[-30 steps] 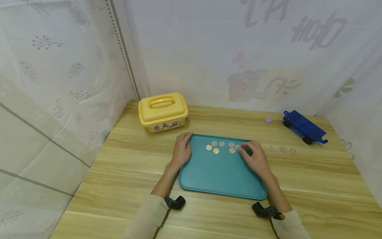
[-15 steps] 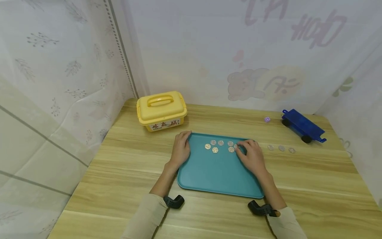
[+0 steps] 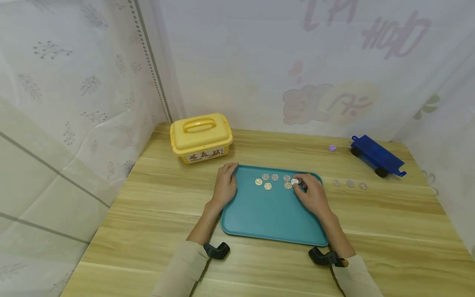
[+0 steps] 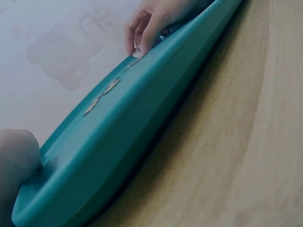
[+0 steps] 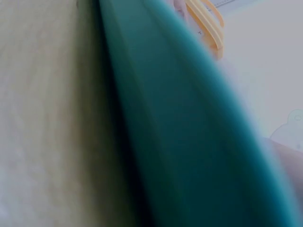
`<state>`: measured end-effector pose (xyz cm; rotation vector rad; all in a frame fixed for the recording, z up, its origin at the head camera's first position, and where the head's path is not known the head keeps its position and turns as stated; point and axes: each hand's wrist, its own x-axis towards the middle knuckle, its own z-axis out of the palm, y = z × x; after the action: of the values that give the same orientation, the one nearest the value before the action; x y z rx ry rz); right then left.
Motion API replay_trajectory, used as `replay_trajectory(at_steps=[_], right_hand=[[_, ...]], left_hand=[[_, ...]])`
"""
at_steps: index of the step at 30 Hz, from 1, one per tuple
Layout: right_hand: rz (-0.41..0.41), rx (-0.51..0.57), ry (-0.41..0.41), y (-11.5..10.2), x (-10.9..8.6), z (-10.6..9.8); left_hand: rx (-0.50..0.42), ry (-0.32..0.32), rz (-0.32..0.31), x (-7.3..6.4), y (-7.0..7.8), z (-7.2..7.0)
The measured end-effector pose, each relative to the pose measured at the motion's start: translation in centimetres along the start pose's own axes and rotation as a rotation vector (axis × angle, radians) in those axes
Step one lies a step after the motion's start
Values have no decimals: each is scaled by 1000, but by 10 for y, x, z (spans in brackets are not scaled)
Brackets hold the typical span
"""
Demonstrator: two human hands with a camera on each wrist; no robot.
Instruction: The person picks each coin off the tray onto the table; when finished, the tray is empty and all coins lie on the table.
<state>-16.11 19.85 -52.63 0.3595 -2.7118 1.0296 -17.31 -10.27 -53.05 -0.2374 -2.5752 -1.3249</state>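
Observation:
In the head view a teal tray (image 3: 274,214) lies on the wooden table. My left hand (image 3: 224,185) grips its far left edge, and the left wrist view shows part of that hand over the rim. My right hand (image 3: 312,194) is above the tray's far right part, pinching a silver coin (image 3: 295,181) between thumb and fingers. The left wrist view shows this held coin (image 4: 137,52) tilted up. Beside it lie silver coins (image 3: 287,182). Farther left are more silver coins (image 3: 274,177) and two gold-coloured coins (image 3: 268,186). The right wrist view shows mainly the tray's side (image 5: 156,113).
Right of the tray, three coins (image 3: 350,183) lie in a row on the table. A blue toy trailer (image 3: 377,156) with black wheels and a small purple block (image 3: 332,148) stand behind them. At the back left is a yellow lidded box (image 3: 201,138). Printed curtains hang around the table.
My right hand has shifted slightly left onto the rightmost silver coin, and that coin is now tilted up between the fingers. The left hand has stayed at the tray's edge.

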Motion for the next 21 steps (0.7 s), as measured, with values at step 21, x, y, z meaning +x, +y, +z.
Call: replay_trajectory(at_steps=[21], right_hand=[[22, -28, -21, -1, -1, 1]], left_hand=[[0, -5, -4, 0, 2, -1]])
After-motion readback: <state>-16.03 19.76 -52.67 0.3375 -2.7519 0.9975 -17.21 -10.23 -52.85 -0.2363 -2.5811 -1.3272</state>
